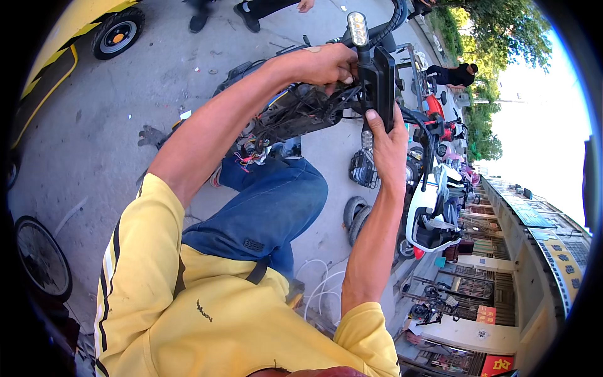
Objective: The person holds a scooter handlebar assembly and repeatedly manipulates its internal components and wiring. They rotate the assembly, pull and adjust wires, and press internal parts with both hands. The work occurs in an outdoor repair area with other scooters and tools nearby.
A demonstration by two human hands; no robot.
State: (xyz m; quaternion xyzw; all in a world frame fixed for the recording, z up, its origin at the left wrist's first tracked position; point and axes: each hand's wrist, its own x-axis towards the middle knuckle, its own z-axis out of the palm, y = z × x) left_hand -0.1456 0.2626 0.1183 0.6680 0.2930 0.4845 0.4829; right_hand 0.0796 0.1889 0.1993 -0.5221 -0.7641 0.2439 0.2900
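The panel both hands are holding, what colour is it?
Black. The panel shows best in the head view, gripped between the left hand and right hand.

Upper centre of frame: left hand (pixel 323 63) grips the scooter's stripped front (pixel 295 113), wires exposed. Right hand (pixel 388 141) holds the black panel (pixel 382 85) from below, thumb on its edge. Turn-signal lamp (pixel 357 28) above. Grey pavement (pixel 94 125) at left.

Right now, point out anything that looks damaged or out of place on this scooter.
The scooter's front is stripped open: bare wires hang loose in a tangle below it. The black panel sits detached, held by the right hand, while the left hand grips beside it.
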